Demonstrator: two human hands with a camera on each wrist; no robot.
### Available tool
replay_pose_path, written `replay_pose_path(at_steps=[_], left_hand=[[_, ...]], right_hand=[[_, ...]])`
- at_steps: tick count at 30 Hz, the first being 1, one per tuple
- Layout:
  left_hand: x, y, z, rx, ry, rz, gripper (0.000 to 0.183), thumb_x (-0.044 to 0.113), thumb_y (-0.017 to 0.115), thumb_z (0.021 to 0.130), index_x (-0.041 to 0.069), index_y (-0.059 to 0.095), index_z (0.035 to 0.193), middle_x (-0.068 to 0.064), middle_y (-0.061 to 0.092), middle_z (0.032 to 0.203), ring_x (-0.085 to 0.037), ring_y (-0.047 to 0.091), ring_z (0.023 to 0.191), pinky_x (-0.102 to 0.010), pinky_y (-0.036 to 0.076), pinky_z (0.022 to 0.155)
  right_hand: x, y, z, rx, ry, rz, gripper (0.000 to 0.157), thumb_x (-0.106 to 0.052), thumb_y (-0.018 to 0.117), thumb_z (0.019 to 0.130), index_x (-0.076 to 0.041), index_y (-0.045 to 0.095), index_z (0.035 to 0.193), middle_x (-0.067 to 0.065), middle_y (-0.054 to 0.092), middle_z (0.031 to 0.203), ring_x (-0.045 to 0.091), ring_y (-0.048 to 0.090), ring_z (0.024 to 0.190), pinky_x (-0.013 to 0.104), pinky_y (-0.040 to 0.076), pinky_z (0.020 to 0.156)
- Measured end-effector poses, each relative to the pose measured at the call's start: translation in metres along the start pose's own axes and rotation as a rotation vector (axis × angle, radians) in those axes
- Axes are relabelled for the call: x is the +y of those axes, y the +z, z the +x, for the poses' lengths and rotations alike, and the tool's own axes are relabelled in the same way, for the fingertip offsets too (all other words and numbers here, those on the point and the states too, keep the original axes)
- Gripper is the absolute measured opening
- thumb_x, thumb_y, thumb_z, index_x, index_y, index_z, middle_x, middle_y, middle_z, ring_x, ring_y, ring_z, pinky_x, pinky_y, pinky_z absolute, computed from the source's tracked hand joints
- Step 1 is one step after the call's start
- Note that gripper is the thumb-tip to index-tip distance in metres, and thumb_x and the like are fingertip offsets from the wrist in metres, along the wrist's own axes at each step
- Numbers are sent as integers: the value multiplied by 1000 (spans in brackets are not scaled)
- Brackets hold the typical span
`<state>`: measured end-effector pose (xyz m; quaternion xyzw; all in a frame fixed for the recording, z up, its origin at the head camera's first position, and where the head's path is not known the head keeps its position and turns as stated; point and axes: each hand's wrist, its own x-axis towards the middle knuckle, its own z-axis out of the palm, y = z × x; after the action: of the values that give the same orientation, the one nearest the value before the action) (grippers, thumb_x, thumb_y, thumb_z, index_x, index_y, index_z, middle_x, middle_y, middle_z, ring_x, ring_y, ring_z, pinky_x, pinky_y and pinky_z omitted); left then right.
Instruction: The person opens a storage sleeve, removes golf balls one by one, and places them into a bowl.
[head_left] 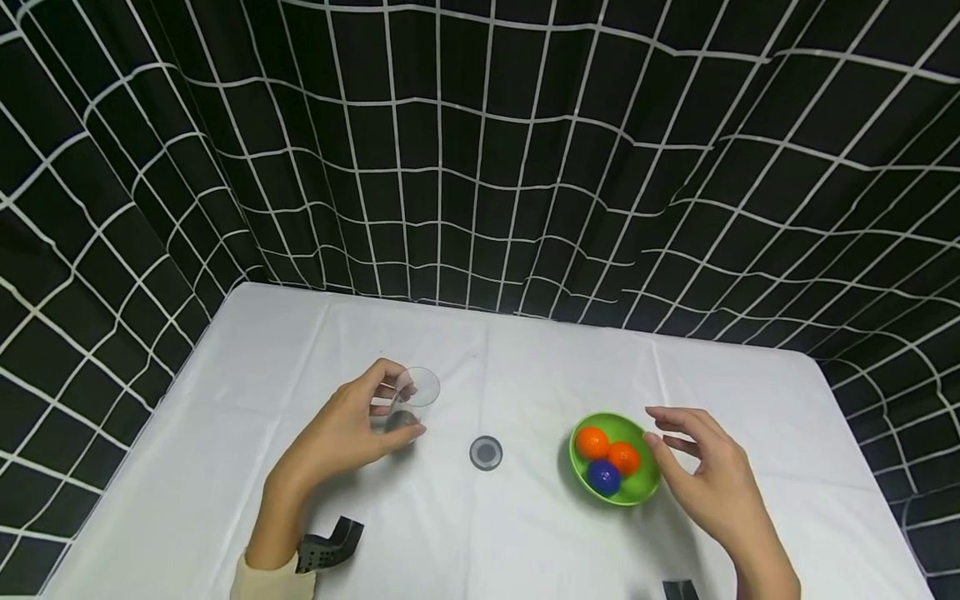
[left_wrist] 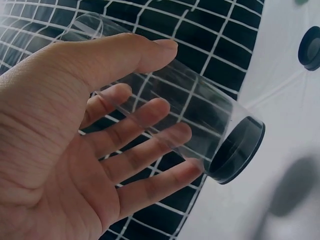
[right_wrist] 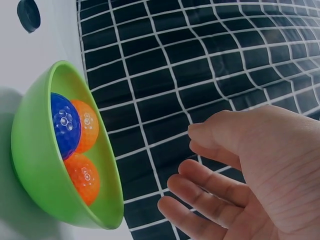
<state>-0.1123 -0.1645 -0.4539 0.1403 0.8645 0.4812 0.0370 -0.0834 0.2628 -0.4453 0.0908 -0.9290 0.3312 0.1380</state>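
Note:
My left hand is spread loosely about a clear cylindrical container with a dark round base. Its thumb lies across the front side and the fingertips reach the far side; firm contact cannot be made out. My right hand is beside a green bowl, fingers loosely bent and nothing between them. Inside that bowl lie two orange balls and one blue ball. The right wrist view shows a gap between the right fingers and the bowl.
A small dark round cap lies on the white-covered table, between the container and the bowl. Black cloth with a white grid hangs behind the table and at both sides.

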Motion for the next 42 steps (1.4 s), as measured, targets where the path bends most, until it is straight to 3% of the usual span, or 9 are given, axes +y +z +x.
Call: replay_pose_path(at_steps=[3, 12, 19, 27, 29, 32, 35, 38, 42], left_hand=[[0, 2, 2, -11, -11, 7, 45, 24, 88, 87, 25, 57, 118, 7, 69, 118, -19, 68, 116, -35, 59, 104], [0, 4, 3, -42, -28, 12, 45, 25, 88, 87, 24, 56, 117, 7, 68, 119, -23, 69, 118, -36, 59, 103], [-2, 11, 3, -69, -24, 10, 45, 28, 89, 87, 26, 55, 117, 10, 67, 118, -16, 68, 114, -34, 59, 104], [-6, 13, 4, -28, -20, 54, 46, 26, 89, 86, 28, 55, 116, 4, 70, 117, -14, 67, 109, -35, 60, 101], [-8, 14, 5, -38, -20, 57, 46, 27, 89, 87, 27, 55, 117, 3, 70, 119, -14, 67, 110, -35, 60, 102], [-11, 16, 6, -51, -19, 52, 45, 27, 88, 88, 24, 55, 118, 4, 68, 117, -14, 66, 110, -35, 60, 102], [-11, 17, 6, -57, -27, 38, 45, 25, 88, 87, 23, 55, 117, 4, 67, 116, -15, 65, 109, -36, 59, 104], [-11, 15, 8, -63, -32, 27, 45, 24, 88, 87, 23, 54, 117, 0, 68, 117, -16, 65, 109, -37, 59, 104], [-13, 14, 8, -75, -46, 21, 44, 23, 87, 88, 23, 53, 116, -3, 68, 118, -18, 66, 111, -37, 59, 102]], right_hand=[[0, -1, -1, -1, 3, -8, 30, -10, 78, 95, -7, 73, 124, 9, 72, 122, -20, 56, 104, -6, 41, 88], [-3, 1, -3, 16, -1, -6, 28, -10, 77, 96, -9, 74, 124, 8, 72, 121, -26, 48, 109, -7, 39, 91], [-5, -6, -11, 36, -9, 14, 28, -7, 78, 95, -9, 74, 122, 6, 72, 121, -28, 49, 109, -6, 41, 91], [-3, -9, -7, 46, -10, -28, 28, -10, 78, 95, -11, 74, 123, 5, 72, 121, -27, 46, 110, -7, 39, 92], [-2, -9, -6, 48, -9, -34, 29, -10, 78, 95, -12, 75, 123, 5, 72, 121, -19, 56, 110, -8, 38, 92], [1, -10, -6, 35, 1, -56, 30, -10, 78, 95, -12, 74, 125, 5, 72, 122, 7, 69, 110, -9, 36, 92], [3, -12, -6, 30, 8, -73, 32, -11, 79, 95, -12, 74, 126, 7, 71, 124, 29, 69, 109, -10, 33, 91], [5, -14, -5, 34, 19, -78, 34, -12, 79, 95, -12, 73, 128, 8, 69, 126, 22, 68, 110, -10, 32, 91], [9, -16, -7, 44, 35, -65, 33, -12, 79, 95, -10, 73, 127, 8, 68, 126, -13, 56, 110, -10, 34, 91]])
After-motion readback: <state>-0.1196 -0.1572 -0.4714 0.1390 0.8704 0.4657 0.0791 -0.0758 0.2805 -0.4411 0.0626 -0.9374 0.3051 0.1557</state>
